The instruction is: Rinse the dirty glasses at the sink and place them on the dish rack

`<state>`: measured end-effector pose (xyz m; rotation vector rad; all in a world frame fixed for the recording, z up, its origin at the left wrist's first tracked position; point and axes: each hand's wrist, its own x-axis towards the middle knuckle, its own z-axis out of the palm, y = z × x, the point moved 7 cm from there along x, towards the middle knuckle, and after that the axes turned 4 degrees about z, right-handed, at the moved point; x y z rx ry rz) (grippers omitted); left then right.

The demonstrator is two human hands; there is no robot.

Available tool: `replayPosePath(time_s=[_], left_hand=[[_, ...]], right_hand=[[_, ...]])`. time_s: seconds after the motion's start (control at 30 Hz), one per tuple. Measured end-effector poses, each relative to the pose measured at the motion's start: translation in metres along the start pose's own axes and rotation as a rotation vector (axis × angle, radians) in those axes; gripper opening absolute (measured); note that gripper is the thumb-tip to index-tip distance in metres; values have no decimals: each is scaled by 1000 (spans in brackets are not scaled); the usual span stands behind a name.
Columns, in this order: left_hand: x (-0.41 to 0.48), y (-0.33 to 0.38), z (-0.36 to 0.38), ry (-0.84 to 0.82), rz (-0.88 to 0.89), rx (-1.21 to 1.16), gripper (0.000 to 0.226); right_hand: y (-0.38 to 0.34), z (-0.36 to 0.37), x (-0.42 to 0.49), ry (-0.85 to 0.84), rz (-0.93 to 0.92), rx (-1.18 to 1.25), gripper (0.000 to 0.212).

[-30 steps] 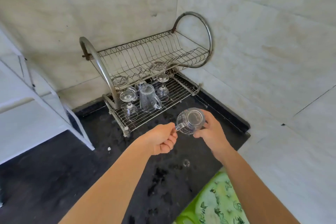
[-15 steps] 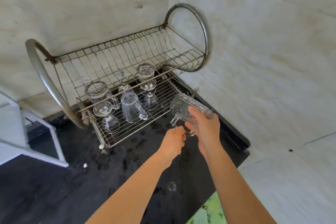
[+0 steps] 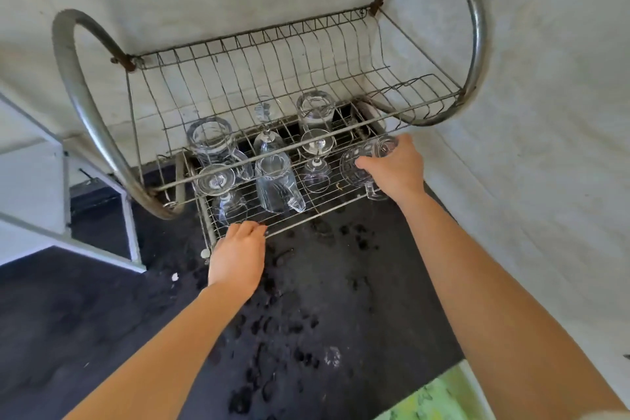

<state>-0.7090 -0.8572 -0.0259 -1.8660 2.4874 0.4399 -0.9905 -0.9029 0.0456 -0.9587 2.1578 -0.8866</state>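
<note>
A two-tier wire dish rack stands in the corner on a dark wet counter. My right hand grips a clear patterned glass mug, mouth down, on the right end of the lower shelf. My left hand rests at the shelf's front wire with its fingers curled on it. Several clear glasses stand upside down on the lower shelf, among them a handled mug in the middle and stemmed glasses.
Tiled walls close in behind and to the right of the rack. A white frame stands at the left. A green patterned basin shows at the bottom right edge. Water drops spot the counter.
My right hand has carried the patterned mug forward onto the rack's lower shelf. My left hand let go of the mug's handle and moved to the shelf's front edge. The camera came closer.
</note>
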Motion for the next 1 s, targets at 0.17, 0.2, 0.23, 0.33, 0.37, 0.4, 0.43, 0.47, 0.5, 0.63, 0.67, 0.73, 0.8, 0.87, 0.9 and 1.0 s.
replayPosePath(time_s=[0.17,0.2,0.23,0.33,0.37,0.4,0.43,0.47,0.5,0.63,0.67,0.73,0.8,0.87,0.9,1.0], left_hand=[[2,-9,4,-87,-15,87,52],[2,-9,4,-105,-29,90,54],[2,-9,4,-124,-47,86,58],[0,-10,6,-182,-92,82,67],[0,-10,7,-200,-99,95,69],[0,-9,6,-215,-102,117,70],[-1,-8,5,-232,-102,140,72],[-1,-7,3,-242,-100,162,72],[-1,-6,1,-246,-101,181,72],[0,-2,-3,-238,-80,230,66],[0,-3,-2,-246,-83,236,65],[1,-5,2,-258,-96,249,62],[4,-6,4,-251,-97,253,51],[6,-7,3,-248,-72,216,42],[6,-8,0,-237,-55,169,41],[1,-3,-12,-151,12,-1,43]], right_hand=[[-20,24,22,-76,-1,-220,91],[-22,26,25,-85,23,-237,88],[-24,28,28,-92,41,-249,79],[-30,33,36,-124,20,-356,53],[-34,34,37,-142,-5,-416,50],[-36,35,38,-153,-24,-460,48],[-39,36,39,-158,-41,-482,49],[-40,38,41,-158,-59,-495,53],[-42,38,40,-154,-71,-502,60],[-39,43,39,-129,-77,-504,74],[-37,43,40,-125,-69,-491,76],[-34,42,38,-135,-45,-467,80],[-31,40,36,-126,-19,-412,75],[-27,35,32,-97,13,-308,70],[-24,31,27,-72,7,-275,72],[-21,20,12,8,-63,-217,59]])
